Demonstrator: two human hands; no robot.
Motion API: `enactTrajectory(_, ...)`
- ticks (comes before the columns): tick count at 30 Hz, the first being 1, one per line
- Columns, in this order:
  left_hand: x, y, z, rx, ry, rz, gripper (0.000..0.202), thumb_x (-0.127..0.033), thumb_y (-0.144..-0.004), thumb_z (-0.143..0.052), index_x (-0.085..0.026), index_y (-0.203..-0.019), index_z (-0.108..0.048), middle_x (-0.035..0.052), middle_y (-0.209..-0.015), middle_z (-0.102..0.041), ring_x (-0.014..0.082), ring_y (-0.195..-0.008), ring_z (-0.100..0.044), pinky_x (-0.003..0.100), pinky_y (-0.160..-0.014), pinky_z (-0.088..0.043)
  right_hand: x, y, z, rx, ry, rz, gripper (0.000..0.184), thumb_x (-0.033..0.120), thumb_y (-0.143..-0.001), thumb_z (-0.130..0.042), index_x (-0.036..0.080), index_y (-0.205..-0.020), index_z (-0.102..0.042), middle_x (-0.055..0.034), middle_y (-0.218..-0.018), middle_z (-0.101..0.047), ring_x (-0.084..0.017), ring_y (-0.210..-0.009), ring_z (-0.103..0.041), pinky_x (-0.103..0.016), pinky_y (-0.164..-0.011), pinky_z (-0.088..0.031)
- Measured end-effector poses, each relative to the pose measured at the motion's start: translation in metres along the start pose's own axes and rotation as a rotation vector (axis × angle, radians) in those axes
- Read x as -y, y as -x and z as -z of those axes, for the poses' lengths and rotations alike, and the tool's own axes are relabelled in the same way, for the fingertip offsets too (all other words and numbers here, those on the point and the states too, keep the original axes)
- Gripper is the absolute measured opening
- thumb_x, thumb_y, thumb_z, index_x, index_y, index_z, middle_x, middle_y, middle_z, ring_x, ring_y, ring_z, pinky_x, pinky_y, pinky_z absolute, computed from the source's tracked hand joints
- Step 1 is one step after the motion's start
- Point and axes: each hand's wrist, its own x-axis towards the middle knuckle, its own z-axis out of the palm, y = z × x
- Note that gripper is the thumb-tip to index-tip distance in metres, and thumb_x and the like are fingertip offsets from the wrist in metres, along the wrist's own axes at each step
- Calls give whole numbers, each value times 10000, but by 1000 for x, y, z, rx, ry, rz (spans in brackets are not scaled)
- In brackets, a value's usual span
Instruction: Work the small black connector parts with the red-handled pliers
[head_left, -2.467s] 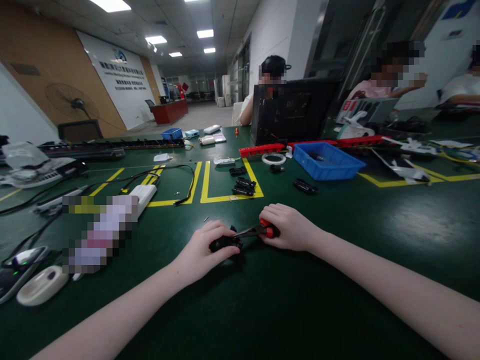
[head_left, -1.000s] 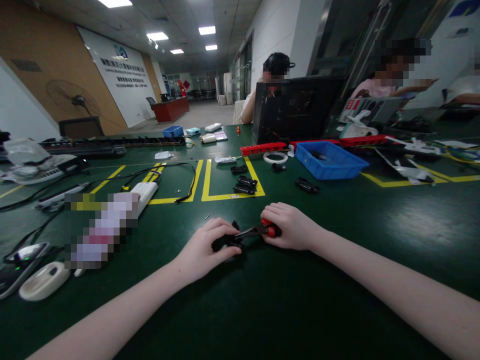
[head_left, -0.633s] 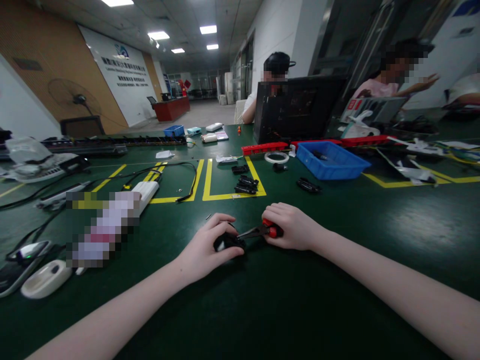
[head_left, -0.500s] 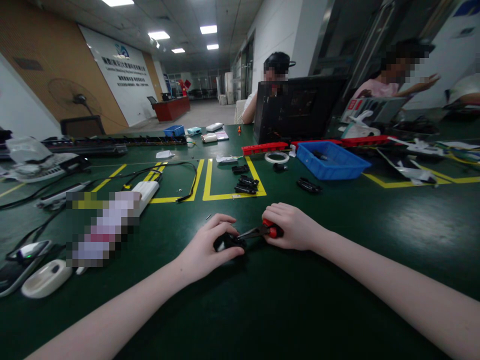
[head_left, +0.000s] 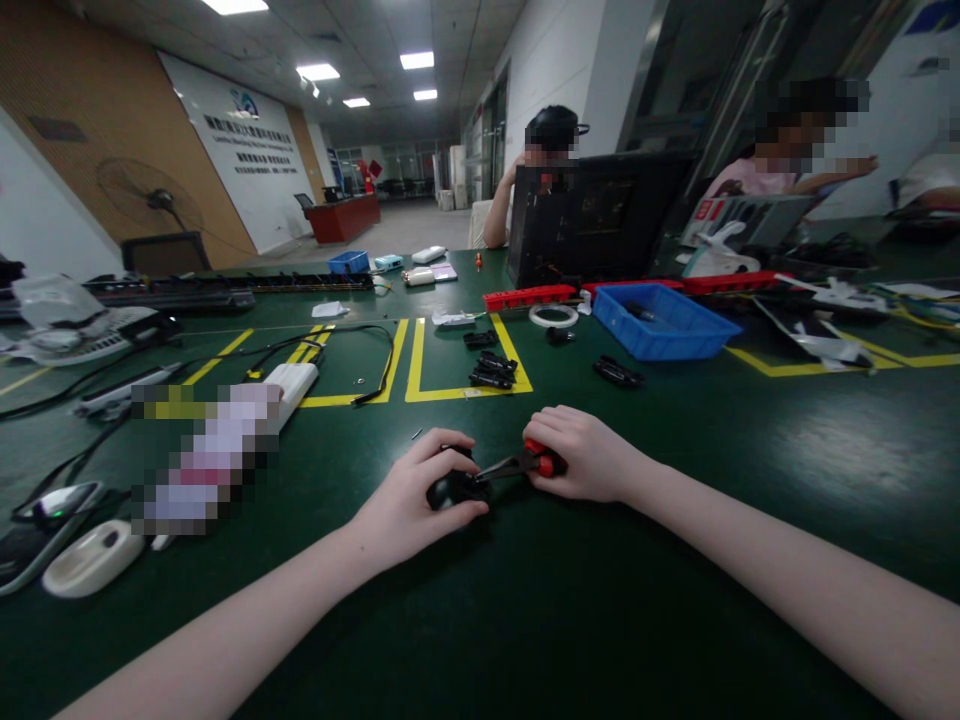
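Observation:
My left hand [head_left: 420,492] is closed around a rounded black plastic part [head_left: 452,490] low over the green table, thumb below and fingers above. Much of that part is hidden by the fingers, so its kind cannot be told. My right hand [head_left: 581,452] grips the red handles of long-nose pliers [head_left: 529,461]. The pliers' jaws point left and their tips meet the right end of the black part; whether they pinch something there is too small to see. A small metal pin [head_left: 417,434] lies just beyond my left hand.
Several black plastic pieces [head_left: 492,378] lie inside a yellow-taped area, and another black piece [head_left: 618,371] rests right of it. A blue tray [head_left: 660,325] stands behind. On the left are a white power bank [head_left: 294,390] and cables. Co-workers sit across the table.
The black part has turned slightly in my left hand, and its pale patch now looks dark. Both hands and the pliers stay almost in place. A co-worker across the table has raised an arm.

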Motion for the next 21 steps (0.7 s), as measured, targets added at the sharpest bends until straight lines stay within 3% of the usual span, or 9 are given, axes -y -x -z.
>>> enactTrajectory(21, 8, -1, -3, 0, 21, 9, 193, -290, -835, -729, -223, -1006, -667, 84, -1272, -551, 267, -1210, -544, 475, -1052, -466, 1, 0, 1, 17, -6, 5, 126, 248, -782, -646, 178, -853, -568, -60, -814, -623, -191, -729, -556, -315, -688, -430)
